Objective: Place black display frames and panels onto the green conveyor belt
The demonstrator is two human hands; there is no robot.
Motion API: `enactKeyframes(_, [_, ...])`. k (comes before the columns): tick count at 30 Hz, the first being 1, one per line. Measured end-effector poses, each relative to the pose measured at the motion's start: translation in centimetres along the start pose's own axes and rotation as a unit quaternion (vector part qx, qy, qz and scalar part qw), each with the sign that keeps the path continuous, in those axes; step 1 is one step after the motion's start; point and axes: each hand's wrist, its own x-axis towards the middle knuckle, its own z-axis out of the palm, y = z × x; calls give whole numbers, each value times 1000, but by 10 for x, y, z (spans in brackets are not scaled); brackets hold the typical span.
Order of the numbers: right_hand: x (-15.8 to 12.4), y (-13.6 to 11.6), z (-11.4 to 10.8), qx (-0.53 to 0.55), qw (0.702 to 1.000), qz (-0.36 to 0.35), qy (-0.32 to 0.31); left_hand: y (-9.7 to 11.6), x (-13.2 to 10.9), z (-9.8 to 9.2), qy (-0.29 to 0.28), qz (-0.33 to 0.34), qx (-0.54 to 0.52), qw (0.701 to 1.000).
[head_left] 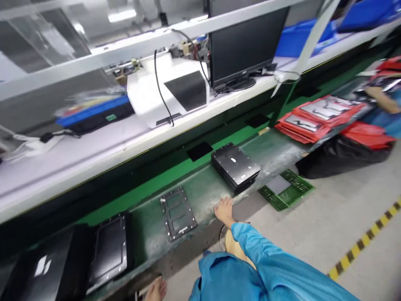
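Note:
My right hand lies on the front edge of the green bench, fingers apart, holding nothing. Just beyond it sits a stack of black panels with screws along the edges. To its left, a black frame plate with cut-out openings lies flat on the bench. My left hand is at the bottom edge of the view, partly cut off. Its fingers look curled, and what they hold, if anything, is hidden. Near it rests a black framed panel with a raised rim.
A large black casing stands at the far left. Behind runs a white shelf with a monitor and a white machine. Red sheets lie to the right beside a co-worker's arm. A green crate sits on the floor.

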Motion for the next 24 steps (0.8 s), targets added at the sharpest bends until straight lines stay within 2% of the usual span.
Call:
enactKeyframes(2, [-1,-7,1,0,1000,5,-6,54,33,26,-36,44,-22,998])
enactKeyframes(4, [-4,-10,3,-7,1000,2,-3,94,51,61,-89,91,-14,992])
enactKeyframes(6, [-7,-12,3,-10,1000,4,0,122,57,97,-145,116,27,982])
enactKeyframes(8, [-4,-19,-6,-2,999,43,1,146,58,128,-196,140,67,968])
enactKeyframes(11, [20,-45,-30,91,990,106,-22,175,64,155,-252,171,89,948])
enactKeyframes(13, [50,-76,-48,217,969,107,-53,186,75,159,-284,153,109,940])
enactKeyframes(15, [87,-117,-63,302,946,97,-65,189,88,155,-312,118,149,931])
enactKeyframes(20, [198,-218,-90,417,899,127,-44,185,122,136,-326,80,275,901])
enactKeyframes(22, [240,-244,-96,430,889,156,-34,187,129,130,-311,77,269,908])
enactKeyframes(24, [275,-258,-100,427,886,180,-24,190,133,122,-281,67,223,931])
